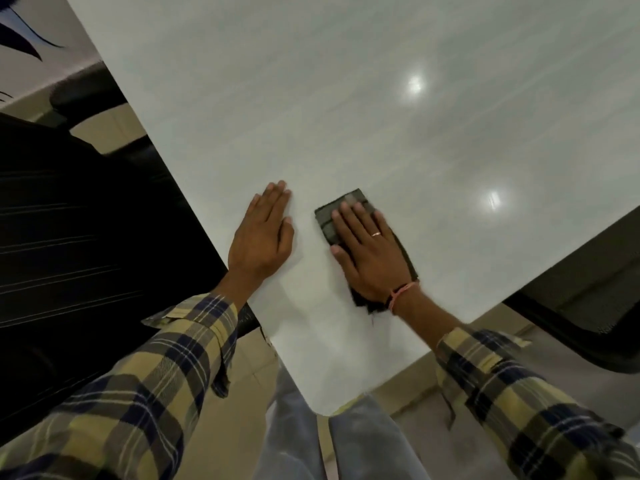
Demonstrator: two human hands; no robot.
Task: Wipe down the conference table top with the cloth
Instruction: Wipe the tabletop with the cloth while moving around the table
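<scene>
A: Item one, fingers?
B: Right hand (372, 252), fingers (356, 216) straight, pressed flat on one dark folded cloth (330, 220); nothing gripped. Left hand (265, 237) flat on bare table (381, 116), just beside.
A: Cloth's lie?
B: Directly under the right palm, long axis running along the fingers, near the table's corner. Unwiped expanse lay ahead, by my reckoning.
A: Count?
B: Two hands, one cloth, one table.

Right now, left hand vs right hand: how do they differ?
The right hand presses flat on the dark folded cloth; the left hand rests straight on the bare table top. The right hand wears a ring and a pink wrist thread; the left hand shows neither. The left hand lies nearer the table's left edge. Both lie palm down with straight fingers and plaid sleeves.
</scene>
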